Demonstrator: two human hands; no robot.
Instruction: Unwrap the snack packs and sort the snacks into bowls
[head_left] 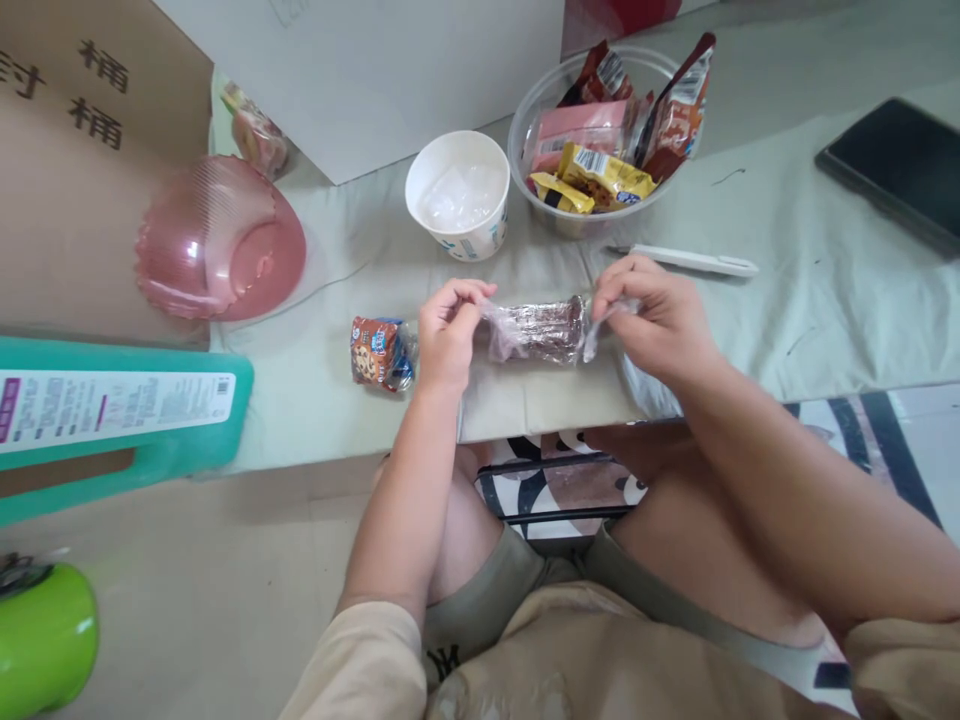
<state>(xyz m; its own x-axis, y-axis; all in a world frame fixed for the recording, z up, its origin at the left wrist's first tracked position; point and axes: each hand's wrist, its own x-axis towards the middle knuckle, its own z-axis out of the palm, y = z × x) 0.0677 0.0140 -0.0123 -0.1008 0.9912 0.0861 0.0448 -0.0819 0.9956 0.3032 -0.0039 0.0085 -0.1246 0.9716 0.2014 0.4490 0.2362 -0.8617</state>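
Observation:
A snack bar in a clear wrapper (540,328) lies crosswise above the table's front edge, between my two hands. My left hand (446,335) pinches the wrapper's left end with closed fingers. My right hand (656,315) pinches the right end, fingers closed on the plastic. A small wrapped cookie pack (381,352) lies on the pale cloth just left of my left hand.
Behind the hands stand a white paper cup (459,195) with clear plastic inside and a clear bowl (525,130) of several wrapped snacks. A white pen-like tool (694,262) lies right of them. A pink plastic bowl (221,240), teal jug (120,410), cardboard box (67,150) and dark tablet (896,165) surround the area.

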